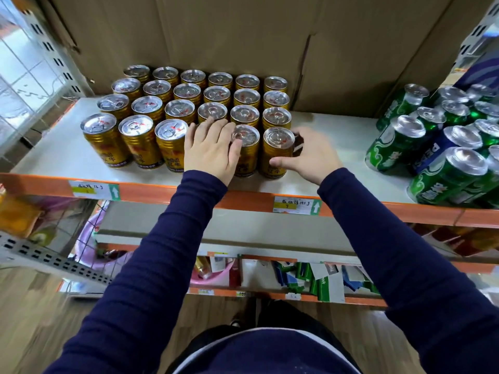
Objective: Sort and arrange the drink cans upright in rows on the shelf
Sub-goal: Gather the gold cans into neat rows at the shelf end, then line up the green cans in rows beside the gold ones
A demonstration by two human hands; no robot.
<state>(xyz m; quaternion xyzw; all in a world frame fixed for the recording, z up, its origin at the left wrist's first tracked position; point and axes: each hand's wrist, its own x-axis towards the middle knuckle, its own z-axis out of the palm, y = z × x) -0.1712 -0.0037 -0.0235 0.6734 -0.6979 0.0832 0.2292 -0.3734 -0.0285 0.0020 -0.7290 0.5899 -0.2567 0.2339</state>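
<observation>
Gold drink cans (189, 98) stand upright in several rows on the white shelf (59, 149), silver tops up. In the front row, my left hand (212, 147) covers one gold can, fingers spread over its top and touching the neighbouring can (246, 149). My right hand (307, 155) wraps around the rightmost front can (276, 152), thumb on its front and fingers behind it. To the right, green cans (391, 144) and a blue can (442, 152) stand bunched and leaning, not in rows.
Cardboard boxes (243, 33) form the back wall behind the cans. The shelf's orange front edge (243, 201) carries price labels. Bare shelf lies between the gold and green cans. Lower shelves hold assorted packets. A perforated metal upright (48, 47) stands at left.
</observation>
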